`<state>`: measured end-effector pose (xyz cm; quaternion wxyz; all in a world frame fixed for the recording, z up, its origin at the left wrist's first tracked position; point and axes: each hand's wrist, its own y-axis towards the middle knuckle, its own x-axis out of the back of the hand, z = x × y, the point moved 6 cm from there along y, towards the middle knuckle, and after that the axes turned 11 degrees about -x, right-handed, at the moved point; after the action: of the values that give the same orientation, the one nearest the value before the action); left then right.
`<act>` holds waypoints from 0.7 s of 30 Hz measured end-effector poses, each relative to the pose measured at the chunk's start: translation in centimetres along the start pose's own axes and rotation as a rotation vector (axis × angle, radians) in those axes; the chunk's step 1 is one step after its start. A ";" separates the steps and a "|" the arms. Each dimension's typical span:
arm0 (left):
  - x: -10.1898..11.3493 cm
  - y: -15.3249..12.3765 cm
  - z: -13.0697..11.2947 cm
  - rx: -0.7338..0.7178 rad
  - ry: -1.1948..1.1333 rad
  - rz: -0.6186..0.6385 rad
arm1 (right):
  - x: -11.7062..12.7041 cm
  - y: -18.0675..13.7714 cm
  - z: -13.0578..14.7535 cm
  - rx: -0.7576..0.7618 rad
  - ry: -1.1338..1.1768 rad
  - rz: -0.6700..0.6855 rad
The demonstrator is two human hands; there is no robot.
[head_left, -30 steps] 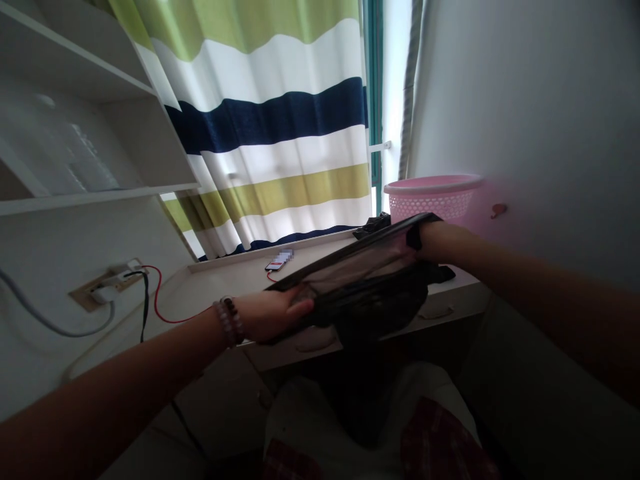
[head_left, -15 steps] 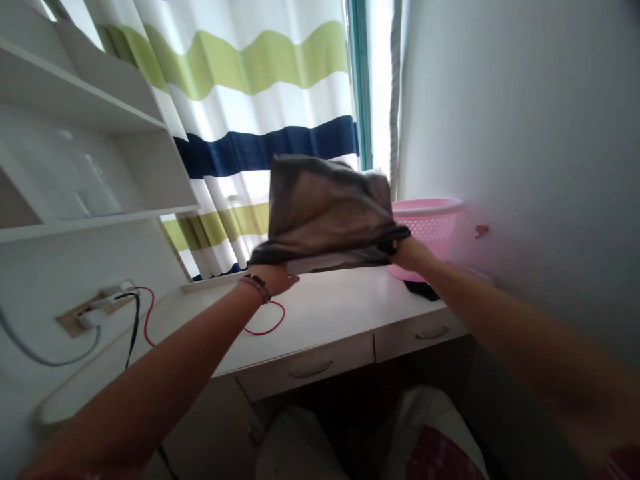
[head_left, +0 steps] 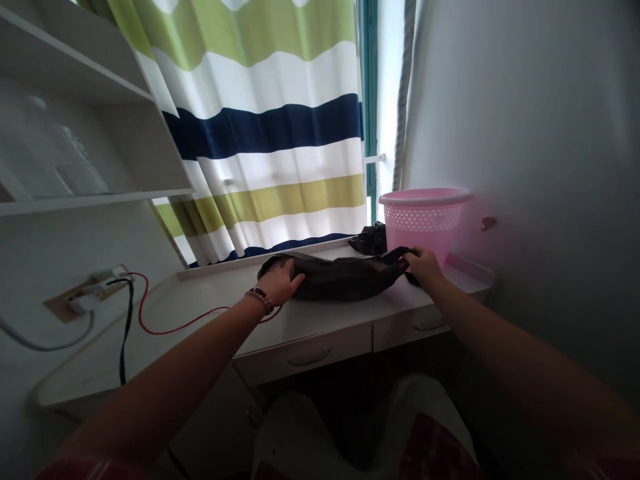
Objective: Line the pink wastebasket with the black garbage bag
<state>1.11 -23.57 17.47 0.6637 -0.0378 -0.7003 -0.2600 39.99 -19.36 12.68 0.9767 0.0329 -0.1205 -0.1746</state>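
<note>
The left hand (head_left: pixel 279 283) lies against one end of a black plastic bag (head_left: pixel 345 280), thumb apart; whether it grips is unclear. The right hand (head_left: pixel 425 265) pinches the other end, stretching the bag above the white worktop (head_left: pixel 315 321), before a pink plastic basket (head_left: pixel 425 227).

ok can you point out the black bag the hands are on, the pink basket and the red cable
Black bag (head_left: pixel 340 280): head view, middle of its side.
Pink basket (head_left: pixel 413 237): head view, outer wall below the holes.
Red cable (head_left: pixel 161 333): head view, the low bend of its loop.
</note>
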 end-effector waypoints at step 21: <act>-6.2 -1.0 -7.5 -0.045 -0.132 0.000 | -16.4 -12.0 2.4 0.517 -0.879 0.545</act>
<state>8.27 -25.68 11.16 0.6151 -0.0694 -0.7365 -0.2727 20.51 -24.93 10.06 0.8048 0.1628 -0.5578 0.1211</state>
